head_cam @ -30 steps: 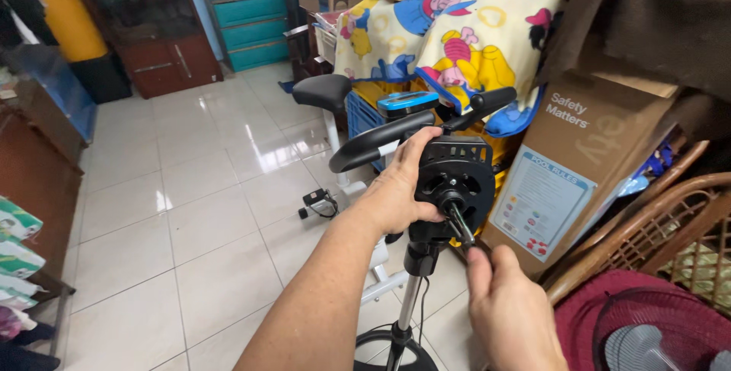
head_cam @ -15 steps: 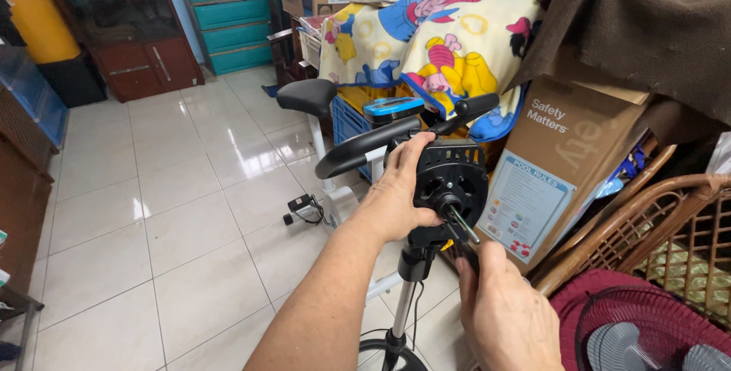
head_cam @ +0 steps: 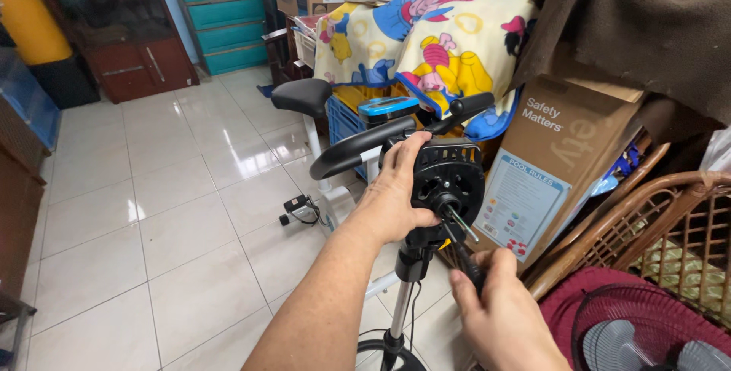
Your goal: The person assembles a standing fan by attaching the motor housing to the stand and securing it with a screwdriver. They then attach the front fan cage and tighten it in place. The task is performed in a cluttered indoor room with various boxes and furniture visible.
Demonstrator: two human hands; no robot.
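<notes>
- While the fan motor housing (head_cam: pixel 448 180) sits atop its pole (head_cam: pixel 399 311) above the tiled floor (head_cam: pixel 152 211), it lies dead ahead of both hands, just in front of the exercise bike (head_cam: pixel 358 150).
- Left hand (head_cam: pixel 392 199) clamps the housing's left side, fingers wrapped over the top; it's the nearer one.
- Shaft (head_cam: pixel 461 222) pokes out toward the wearer, down-right; that's the long axis.
- Right hand (head_cam: pixel 502 318) is closed round a screwdriver (head_cam: pixel 461 253), tip up at the hub, in line with the shaft.
</notes>
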